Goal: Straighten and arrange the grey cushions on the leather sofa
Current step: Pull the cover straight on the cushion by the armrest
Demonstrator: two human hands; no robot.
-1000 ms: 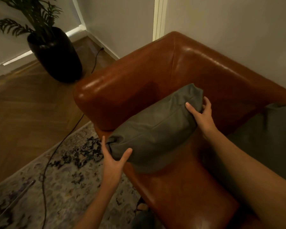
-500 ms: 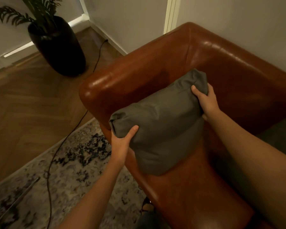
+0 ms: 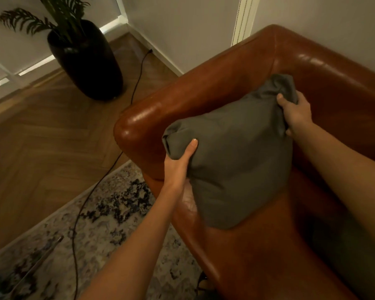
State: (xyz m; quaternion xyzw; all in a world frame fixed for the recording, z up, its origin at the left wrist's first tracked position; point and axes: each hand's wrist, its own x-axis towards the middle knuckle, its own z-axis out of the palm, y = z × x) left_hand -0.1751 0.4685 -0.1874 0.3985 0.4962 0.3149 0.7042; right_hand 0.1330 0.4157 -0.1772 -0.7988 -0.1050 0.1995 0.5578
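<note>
Grey cushion [image 3: 232, 161] stands on its lower corner on the leather sofa [image 3: 243, 252] seat by the armrest; left hand [image 3: 178, 165] and right hand [image 3: 297, 113] each grip an upper corner.

I count one grey cushion [image 3: 232, 165], one brown leather sofa [image 3: 325, 68], my two hands, left hand [image 3: 178, 167] and right hand [image 3: 296, 113], one dark plant pot [image 3: 89, 61] with one plant [image 3: 59, 16], one black cable [image 3: 100, 182], one patterned rug [image 3: 108, 215]
</note>
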